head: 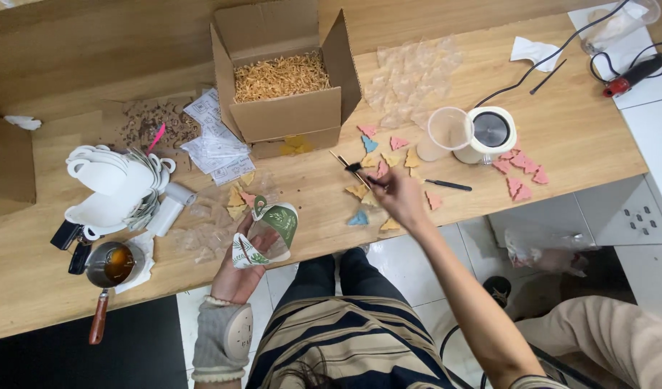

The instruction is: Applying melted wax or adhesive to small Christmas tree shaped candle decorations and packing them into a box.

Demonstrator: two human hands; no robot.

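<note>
My left hand [238, 270] holds a small white pouch with green leaf print [267, 234] at the table's front edge. My right hand [397, 194] reaches out over a scatter of small flat tree-shaped pieces [388, 158] in pink, yellow and blue. Its fingers pinch at one piece beside a thin black-tipped stick [349, 166]. Whether a piece is gripped is hard to see.
An open cardboard box of straw-like filler [280, 75] stands at the back. A stack of white hangers or trays [111, 187], a small metal pot with a wooden handle [107, 270], a clear cup [448, 130], a white round device [491, 130], clear bags [410, 75] and more pink pieces [522, 169] lie around.
</note>
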